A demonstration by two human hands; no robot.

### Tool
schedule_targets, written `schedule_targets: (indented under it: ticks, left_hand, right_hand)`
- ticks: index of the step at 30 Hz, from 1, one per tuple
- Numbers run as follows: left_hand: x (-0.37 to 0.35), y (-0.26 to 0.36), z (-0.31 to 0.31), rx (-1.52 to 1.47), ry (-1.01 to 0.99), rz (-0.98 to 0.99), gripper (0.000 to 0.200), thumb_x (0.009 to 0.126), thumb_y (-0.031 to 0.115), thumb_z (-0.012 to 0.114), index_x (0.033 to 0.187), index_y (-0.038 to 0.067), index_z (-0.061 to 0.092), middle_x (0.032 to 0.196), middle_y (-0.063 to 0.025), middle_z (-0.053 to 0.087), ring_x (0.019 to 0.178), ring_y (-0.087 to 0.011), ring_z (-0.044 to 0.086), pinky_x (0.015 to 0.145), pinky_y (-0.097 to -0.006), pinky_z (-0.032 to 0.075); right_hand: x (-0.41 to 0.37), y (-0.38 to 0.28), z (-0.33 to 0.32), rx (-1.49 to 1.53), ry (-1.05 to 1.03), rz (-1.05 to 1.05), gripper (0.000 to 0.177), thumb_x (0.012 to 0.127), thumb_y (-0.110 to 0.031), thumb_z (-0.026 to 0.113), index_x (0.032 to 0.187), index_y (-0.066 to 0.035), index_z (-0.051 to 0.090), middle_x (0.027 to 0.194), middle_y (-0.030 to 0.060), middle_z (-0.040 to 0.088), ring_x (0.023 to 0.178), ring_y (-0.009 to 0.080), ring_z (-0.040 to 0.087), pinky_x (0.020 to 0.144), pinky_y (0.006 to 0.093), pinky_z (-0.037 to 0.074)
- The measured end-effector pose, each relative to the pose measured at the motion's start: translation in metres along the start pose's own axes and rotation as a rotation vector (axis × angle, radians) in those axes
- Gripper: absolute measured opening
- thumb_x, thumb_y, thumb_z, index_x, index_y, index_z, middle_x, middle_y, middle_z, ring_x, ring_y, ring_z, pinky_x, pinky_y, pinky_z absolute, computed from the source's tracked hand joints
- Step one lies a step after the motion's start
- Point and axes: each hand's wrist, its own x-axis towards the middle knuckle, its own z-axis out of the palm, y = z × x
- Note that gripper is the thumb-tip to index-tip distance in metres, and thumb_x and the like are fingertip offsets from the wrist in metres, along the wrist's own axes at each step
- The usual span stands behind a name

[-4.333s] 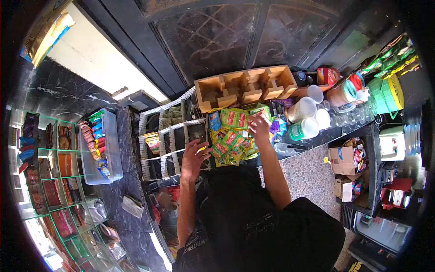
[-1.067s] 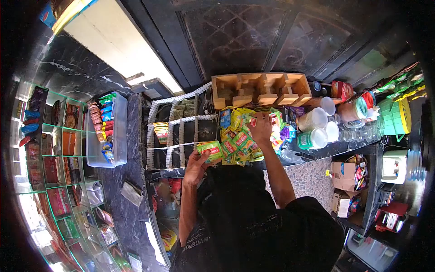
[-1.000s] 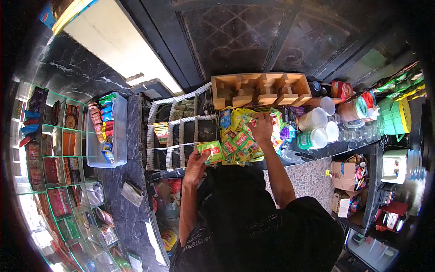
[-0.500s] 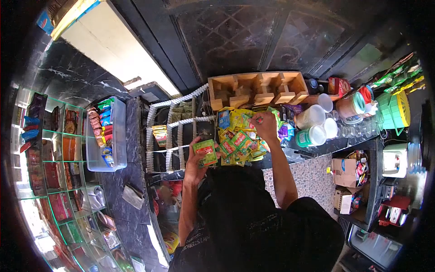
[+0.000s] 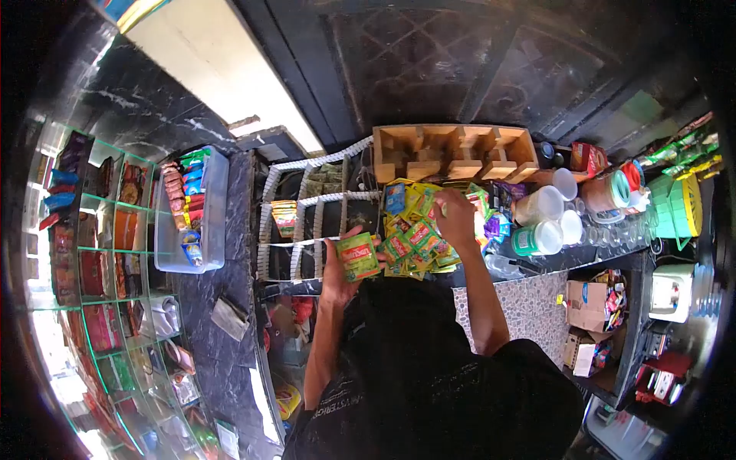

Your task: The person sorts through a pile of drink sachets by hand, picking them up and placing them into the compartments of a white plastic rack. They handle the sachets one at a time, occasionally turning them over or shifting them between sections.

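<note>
My left hand (image 5: 337, 271) grips a green drink sachet (image 5: 357, 257), held flat with its printed front up, perhaps with others beneath it. Close on its right is a heaped pile of green, yellow and orange sachets (image 5: 415, 238). Over the upper right of this pile is my right hand (image 5: 457, 220), its fingers curled in and pointing down at the sachets. What those fingers hold, if anything, is hidden. Left of the pile stands a divided rack with white-wrapped edges (image 5: 309, 202), with an orange-and-yellow bunch of sachets (image 5: 284, 219) in one compartment.
Behind the pile sits a wooden compartment box (image 5: 457, 156). Plastic jars (image 5: 539, 205) and purple packets (image 5: 500, 225) crowd the right side. A clear tub of snack packs (image 5: 192, 211) stands at left, beside glass shelves (image 5: 103, 249). Cardboard boxes (image 5: 586, 305) sit lower right.
The camera has turned slightly, so the scene sits further right in view. My left hand still grips the green sachet; my right hand stays over the pile with its fingers curled.
</note>
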Motion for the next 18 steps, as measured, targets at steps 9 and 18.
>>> schedule_targets:
  ticks: [9,18]
  left_hand:
    - [-0.004,-0.007,0.015,-0.038,0.279,-0.086,0.073,0.102,0.068,0.03,0.142,0.01,0.05,0.129,-0.0129,0.063,0.119,-0.0278,0.062,0.103,-0.043,0.048]
    - [-0.023,0.004,-0.001,0.298,0.123,-0.06,0.038,0.096,0.002,0.061,0.132,0.001,0.052,0.119,-0.0077,0.066,0.108,-0.017,0.066,0.096,-0.0355,0.054]
  right_hand:
    - [-0.05,-0.126,0.026,0.087,-0.344,-0.62,0.057,0.096,-0.034,0.062,0.147,-0.011,0.049,0.156,0.0164,0.04,0.142,0.0382,0.04,0.114,0.0514,0.031]
    - [-0.018,-0.115,0.029,0.522,-0.473,-0.251,0.02,0.093,-0.019,0.07,0.099,0.0,0.073,0.095,0.0136,0.073,0.083,0.0289,0.071,0.074,0.0378,0.055]
